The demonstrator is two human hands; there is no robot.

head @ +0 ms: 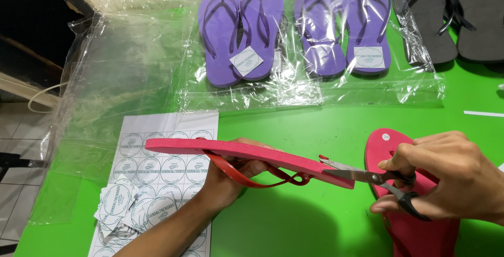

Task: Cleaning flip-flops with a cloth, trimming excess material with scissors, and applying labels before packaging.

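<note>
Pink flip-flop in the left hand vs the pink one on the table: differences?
The held pink flip-flop is raised edge-on, straps hanging below, in the left hand; the second pink flip-flop lies flat on the green table.
The scissors in the right hand meet the held one's end; the second lies partly hidden under that hand.
Both share the same pink.

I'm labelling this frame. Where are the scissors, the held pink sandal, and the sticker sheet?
scissors (367,175): head view, on the pivot by the blades.
held pink sandal (236,151): head view, on the sole's edge.
sticker sheet (168,157): head view, on its printed middle.
</note>
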